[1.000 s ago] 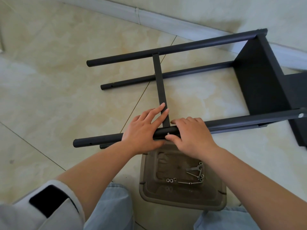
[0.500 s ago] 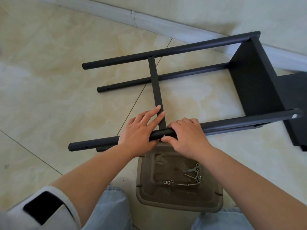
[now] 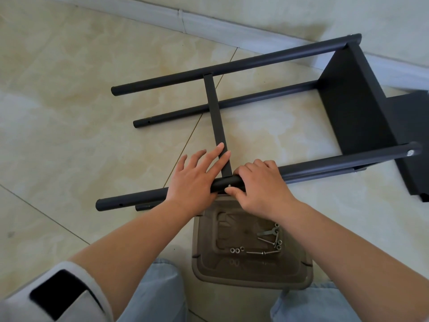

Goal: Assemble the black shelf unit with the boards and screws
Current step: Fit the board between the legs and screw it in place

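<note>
The black shelf frame lies on its side on the floor, four round poles joined to a black board [image 3: 352, 101] at the right. A thin black crossbar [image 3: 216, 117] runs from the far upper pole [image 3: 232, 66] down to the near upper pole [image 3: 325, 165]. My left hand [image 3: 195, 180] lies flat over the near pole, fingers spread against the crossbar's lower end. My right hand [image 3: 257, 187] grips the same pole just right of the joint, thumb and fingertips pinching a small silver screw [image 3: 228, 186] in the pole.
A brown plastic tray [image 3: 204, 263] sits on the floor just below the hands, holding several silver screws and nuts [image 3: 267, 242]. A second black board [image 3: 411, 135] lies at the right edge. White skirting and wall run along the top. My knees are at the bottom.
Both hands have stayed on the near pole at the crossbar joint. The view has shifted slightly; the frame sits a little further left and lower in it.
</note>
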